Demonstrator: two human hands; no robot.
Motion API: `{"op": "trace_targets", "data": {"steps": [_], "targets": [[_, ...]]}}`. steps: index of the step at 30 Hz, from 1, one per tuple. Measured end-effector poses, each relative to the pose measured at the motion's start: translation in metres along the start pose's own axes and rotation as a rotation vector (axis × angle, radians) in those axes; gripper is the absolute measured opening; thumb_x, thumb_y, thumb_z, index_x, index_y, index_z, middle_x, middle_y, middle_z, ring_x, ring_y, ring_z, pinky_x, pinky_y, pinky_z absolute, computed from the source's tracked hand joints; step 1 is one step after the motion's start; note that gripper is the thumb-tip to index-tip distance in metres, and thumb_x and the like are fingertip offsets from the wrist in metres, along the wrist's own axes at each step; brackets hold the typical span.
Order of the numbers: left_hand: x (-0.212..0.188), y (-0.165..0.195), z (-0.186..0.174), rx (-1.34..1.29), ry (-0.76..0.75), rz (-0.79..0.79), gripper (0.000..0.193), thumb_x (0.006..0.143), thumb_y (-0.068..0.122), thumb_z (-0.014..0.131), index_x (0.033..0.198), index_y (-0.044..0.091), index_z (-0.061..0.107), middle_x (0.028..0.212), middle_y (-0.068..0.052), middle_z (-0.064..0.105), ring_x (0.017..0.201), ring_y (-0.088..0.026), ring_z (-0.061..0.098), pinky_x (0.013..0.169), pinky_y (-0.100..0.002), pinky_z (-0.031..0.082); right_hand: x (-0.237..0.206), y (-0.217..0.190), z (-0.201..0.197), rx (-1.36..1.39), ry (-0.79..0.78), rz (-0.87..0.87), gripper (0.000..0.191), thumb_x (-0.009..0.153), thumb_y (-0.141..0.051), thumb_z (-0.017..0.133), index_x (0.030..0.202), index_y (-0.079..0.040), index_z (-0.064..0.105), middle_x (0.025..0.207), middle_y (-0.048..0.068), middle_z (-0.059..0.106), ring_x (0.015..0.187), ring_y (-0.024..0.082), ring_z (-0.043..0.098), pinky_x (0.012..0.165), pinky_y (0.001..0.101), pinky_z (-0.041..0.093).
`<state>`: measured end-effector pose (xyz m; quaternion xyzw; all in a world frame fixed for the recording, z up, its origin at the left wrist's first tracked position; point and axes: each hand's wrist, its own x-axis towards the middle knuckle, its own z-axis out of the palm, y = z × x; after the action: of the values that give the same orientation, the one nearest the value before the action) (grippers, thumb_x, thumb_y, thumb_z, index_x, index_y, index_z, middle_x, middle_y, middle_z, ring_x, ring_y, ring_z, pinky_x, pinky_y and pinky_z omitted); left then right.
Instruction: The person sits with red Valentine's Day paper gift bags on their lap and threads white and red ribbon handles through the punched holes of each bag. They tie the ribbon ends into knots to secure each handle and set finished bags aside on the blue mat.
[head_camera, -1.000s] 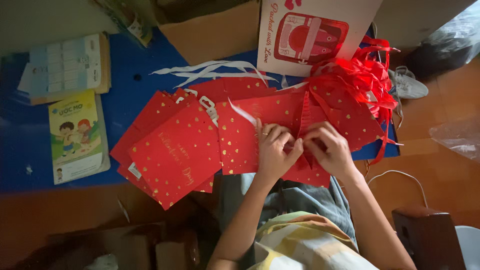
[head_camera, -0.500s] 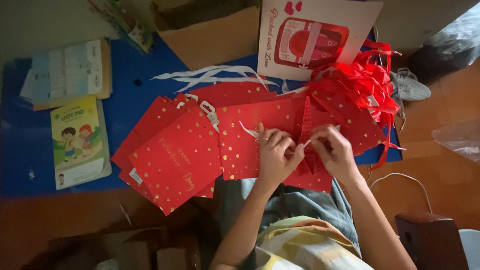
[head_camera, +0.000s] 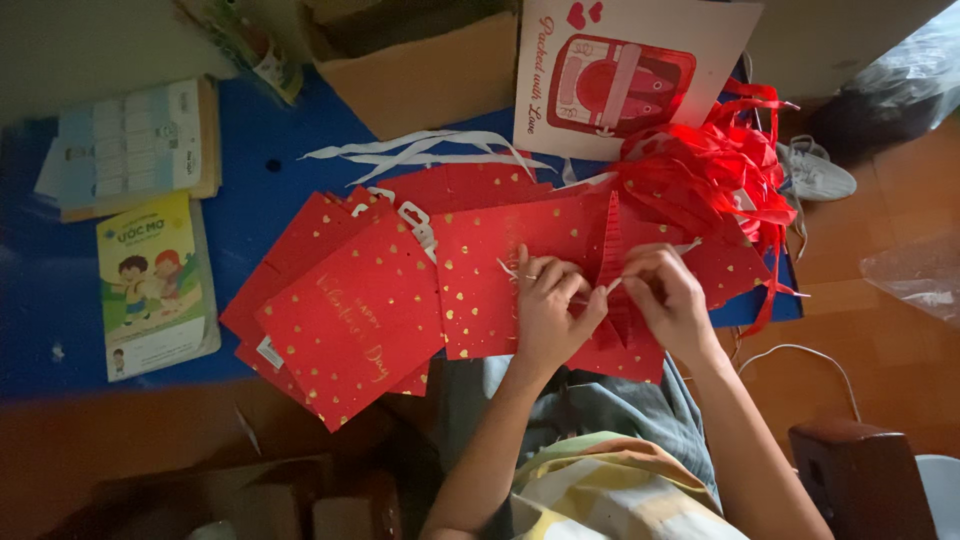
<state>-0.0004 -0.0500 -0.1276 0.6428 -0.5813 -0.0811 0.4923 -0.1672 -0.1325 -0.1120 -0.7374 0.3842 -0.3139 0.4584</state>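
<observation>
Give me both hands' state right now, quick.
Left hand: closed, pinching a white strip on the red paper bag.
Right hand: closed, pinching the same strip.

Both hands: from flat on red bag (head_camera: 520, 270) a second ago, now drawn together at frame centre | left hand (head_camera: 548, 305) and right hand (head_camera: 668, 298) now pinch a white strip (head_camera: 610, 287) between fingertips | bag's centre fold (head_camera: 610, 240) has risen into an upright ridge | strip end by left hand shifted.
</observation>
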Motion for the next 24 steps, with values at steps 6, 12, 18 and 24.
{"op": "trace_targets", "data": {"steps": [6, 12, 18, 24], "targets": [[-0.001, -0.001, 0.0, 0.001, 0.007, -0.002, 0.025, 0.092, 0.026, 0.07, 0.078, 0.006, 0.065, 0.094, -0.008, 0.066, 0.107, -0.029, 0.06, 0.127, -0.063, 0.026, -0.001, -0.009, -0.001, -0.276, -0.097, -0.277, 0.024, 0.077, -0.001, 0.077, 0.1, -0.003, 0.07, 0.118, 0.016, 0.064, 0.097, 0.033, 0.068, 0.076, 0.04, 0.056], [-0.003, -0.004, 0.003, 0.007, 0.002, 0.006, 0.026, 0.093, 0.027, 0.069, 0.079, 0.006, 0.066, 0.097, -0.008, 0.067, 0.111, -0.03, 0.059, 0.127, -0.06, 0.027, 0.001, -0.009, 0.001, -0.26, -0.103, -0.165, 0.022, 0.079, 0.002, 0.072, 0.1, -0.003, 0.068, 0.114, 0.015, 0.066, 0.095, 0.032, 0.071, 0.071, 0.0363, 0.058], [-0.005, -0.004, 0.003, -0.01, -0.008, -0.021, 0.026, 0.092, 0.027, 0.069, 0.078, 0.005, 0.065, 0.095, -0.009, 0.067, 0.109, -0.03, 0.059, 0.128, -0.061, 0.027, -0.001, -0.008, -0.001, -0.155, -0.062, -0.168, 0.024, 0.081, 0.001, 0.074, 0.104, -0.003, 0.068, 0.113, 0.015, 0.067, 0.087, 0.029, 0.07, 0.07, 0.0369, 0.056], [-0.005, -0.004, 0.005, 0.016, 0.015, 0.015, 0.025, 0.093, 0.027, 0.069, 0.078, 0.007, 0.065, 0.094, -0.008, 0.066, 0.108, -0.03, 0.059, 0.129, -0.064, 0.025, -0.003, -0.005, 0.003, -0.295, -0.08, -0.317, 0.022, 0.081, 0.001, 0.075, 0.101, -0.005, 0.067, 0.108, 0.013, 0.069, 0.091, 0.029, 0.069, 0.072, 0.0366, 0.057]]}}
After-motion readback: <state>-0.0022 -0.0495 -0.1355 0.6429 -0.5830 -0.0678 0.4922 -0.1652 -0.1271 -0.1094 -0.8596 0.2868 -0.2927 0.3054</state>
